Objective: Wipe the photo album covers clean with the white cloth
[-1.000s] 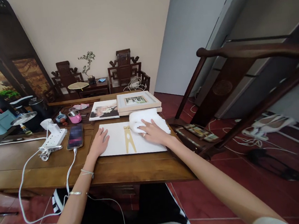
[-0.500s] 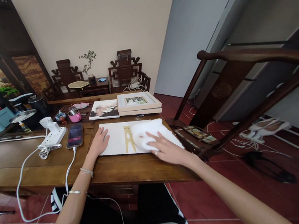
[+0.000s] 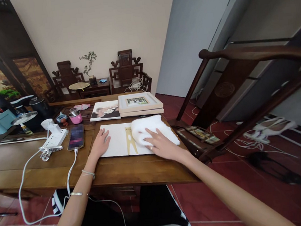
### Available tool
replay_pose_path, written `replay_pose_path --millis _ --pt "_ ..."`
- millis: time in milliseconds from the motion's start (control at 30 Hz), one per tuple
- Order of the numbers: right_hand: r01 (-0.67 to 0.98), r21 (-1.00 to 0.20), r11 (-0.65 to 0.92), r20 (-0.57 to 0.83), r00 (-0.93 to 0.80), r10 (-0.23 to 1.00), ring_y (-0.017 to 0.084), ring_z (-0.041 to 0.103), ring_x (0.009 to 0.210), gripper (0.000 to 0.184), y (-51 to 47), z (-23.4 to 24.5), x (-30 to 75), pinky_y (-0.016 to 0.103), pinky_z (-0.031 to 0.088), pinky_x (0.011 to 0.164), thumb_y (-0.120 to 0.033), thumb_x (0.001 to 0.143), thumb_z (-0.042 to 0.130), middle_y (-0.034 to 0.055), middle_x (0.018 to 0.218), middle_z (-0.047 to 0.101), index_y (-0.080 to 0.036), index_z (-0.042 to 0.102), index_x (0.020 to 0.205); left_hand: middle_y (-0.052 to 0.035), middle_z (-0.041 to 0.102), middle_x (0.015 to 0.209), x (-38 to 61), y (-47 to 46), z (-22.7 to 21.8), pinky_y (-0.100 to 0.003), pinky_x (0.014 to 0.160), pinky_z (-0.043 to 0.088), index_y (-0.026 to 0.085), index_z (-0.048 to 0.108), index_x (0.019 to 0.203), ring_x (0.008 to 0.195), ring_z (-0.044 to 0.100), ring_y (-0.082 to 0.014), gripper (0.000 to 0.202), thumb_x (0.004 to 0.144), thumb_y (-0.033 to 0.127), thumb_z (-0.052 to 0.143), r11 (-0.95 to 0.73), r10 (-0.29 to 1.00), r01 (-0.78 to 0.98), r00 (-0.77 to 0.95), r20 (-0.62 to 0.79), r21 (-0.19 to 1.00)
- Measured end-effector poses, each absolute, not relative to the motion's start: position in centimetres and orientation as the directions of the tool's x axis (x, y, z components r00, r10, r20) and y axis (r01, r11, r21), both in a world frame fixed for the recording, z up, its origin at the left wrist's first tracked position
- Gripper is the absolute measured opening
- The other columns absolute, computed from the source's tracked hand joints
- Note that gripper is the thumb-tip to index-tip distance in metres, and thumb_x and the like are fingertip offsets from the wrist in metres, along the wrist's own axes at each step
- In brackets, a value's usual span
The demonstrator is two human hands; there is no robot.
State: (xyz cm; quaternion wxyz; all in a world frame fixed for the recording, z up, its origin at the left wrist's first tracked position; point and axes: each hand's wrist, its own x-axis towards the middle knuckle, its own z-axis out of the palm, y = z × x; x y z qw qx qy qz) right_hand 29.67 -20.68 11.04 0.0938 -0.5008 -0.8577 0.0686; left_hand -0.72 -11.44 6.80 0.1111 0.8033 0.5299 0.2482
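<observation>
A white flat panel [image 3: 118, 142] with a gold shape [image 3: 130, 141] on it lies on the wooden table [image 3: 37, 169]. My left hand [image 3: 101, 143] lies flat and open on the panel's left edge. My right hand [image 3: 161, 145] presses a folded white cloth [image 3: 148, 127] onto the panel's right part, fingers spread over the cloth.
Behind the panel lie a photo print [image 3: 104, 110] and a stack of framed pictures [image 3: 139, 103]. To the left are a phone [image 3: 75, 136] on a charging cable, a white power strip [image 3: 52, 138] and a pink cup [image 3: 75, 117]. A dark wooden chair frame [image 3: 244, 77] stands at the right.
My right hand with the cloth swept from the panel's far right corner toward me, then back a little toward the middle. My left hand has stayed in place.
</observation>
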Motion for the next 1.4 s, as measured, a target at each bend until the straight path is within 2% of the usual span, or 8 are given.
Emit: replay_pose_path --millis 200,367,567,700,933,1100,1233,1400 --pt "0.777 -0.286 0.562 -0.021 -0.591 0.806 0.031 0.011 0.15 0.037 -28.0 12.5 30.1 0.063 0.017 0.117 -0.006 0.08 0.043 0.0068 0.157 0.035 -0.02 0.067 0.104 -0.0197 0.041 0.152 -0.7 -11.6 6.8 -0.047 0.119 0.026 0.008 0.055 0.135 0.147 0.027 -0.0319 0.048 0.096 0.033 0.042 -0.415 0.906 0.792 0.313 0.285 0.447" --pt "0.811 -0.274 0.518 -0.022 -0.544 0.839 0.029 0.012 0.15 0.035 -24.2 12.3 29.8 0.058 0.012 0.119 -0.015 0.089 0.042 0.0132 0.156 0.037 -0.016 0.065 0.116 -0.0186 0.041 0.152 -0.7 -11.5 6.8 -0.047 0.119 0.025 0.009 0.056 0.134 0.147 0.027 -0.0324 0.047 0.095 0.032 0.045 -0.427 0.9 0.791 0.325 0.289 0.438" --pt "0.874 -0.288 0.392 0.044 -0.397 0.917 0.038 0.017 0.148 0.044 -16.3 11.5 26.6 0.068 0.015 0.113 -0.028 0.097 0.035 0.0177 0.151 0.043 -0.013 0.055 0.134 -0.0178 0.04 0.153 -0.9 -11.5 6.7 -0.048 0.119 0.026 0.011 0.054 0.136 0.147 0.026 -0.0319 0.047 0.096 0.034 0.043 -0.431 0.898 0.797 0.333 0.286 0.423" --pt "0.901 -0.277 0.334 0.109 -0.316 0.943 0.043 0.018 0.146 0.044 -16.9 11.2 23.8 0.075 0.015 0.108 -0.025 0.098 0.033 0.0184 0.153 0.041 -0.012 0.055 0.133 -0.0185 0.039 0.153 -0.9 -11.4 6.6 -0.049 0.119 0.026 0.01 0.053 0.137 0.147 0.025 -0.0314 0.048 0.097 0.034 0.041 -0.432 0.898 0.797 0.334 0.288 0.423" --pt "0.78 -0.224 0.584 0.144 -0.566 0.811 0.037 0.012 0.149 0.039 -25.4 11.0 23.4 0.067 0.01 0.116 -0.013 0.087 0.048 0.0074 0.158 0.033 -0.02 0.067 0.121 -0.0167 0.039 0.153 -0.9 -11.4 6.5 -0.048 0.119 0.026 0.012 0.054 0.136 0.147 0.026 -0.0306 0.047 0.097 0.034 0.042 -0.428 0.9 0.794 0.33 0.285 0.432" --pt "0.602 -0.238 0.762 0.145 -0.754 0.641 0.028 0.019 0.149 0.028 -23.9 11.5 26.8 0.057 0.014 0.12 -0.019 0.09 0.052 0.0048 0.155 0.039 -0.023 0.071 0.11 -0.0197 0.038 0.154 -0.8 -11.6 6.8 -0.047 0.12 0.023 0.007 0.052 0.138 0.148 0.025 -0.032 0.05 0.097 0.033 0.042 -0.424 0.902 0.8 0.333 0.274 0.425" --pt "0.688 -0.252 0.681 0.168 -0.662 0.731 0.025 0.025 0.147 0.033 -18.9 11.4 27.5 0.051 0.019 0.12 -0.031 0.097 0.046 0.0112 0.151 0.046 -0.019 0.068 0.118 -0.0205 0.036 0.154 -0.8 -11.6 6.8 -0.047 0.121 0.021 0.005 0.051 0.139 0.148 0.021 -0.0313 0.051 0.097 0.031 0.038 -0.434 0.898 0.799 0.352 0.263 0.415" --pt "0.802 -0.24 0.548 0.2 -0.511 0.836 0.033 0.026 0.146 0.04 -14.9 11.2 24.6 0.062 0.022 0.114 -0.031 0.099 0.04 0.0179 0.144 0.052 -0.014 0.06 0.13 -0.0151 0.035 0.156 -1.5 -11.0 6.5 -0.046 0.121 0.022 0.011 0.051 0.139 0.148 0.025 -0.0265 0.049 0.098 0.031 0.035 -0.46 0.887 0.784 0.384 0.257 0.416"
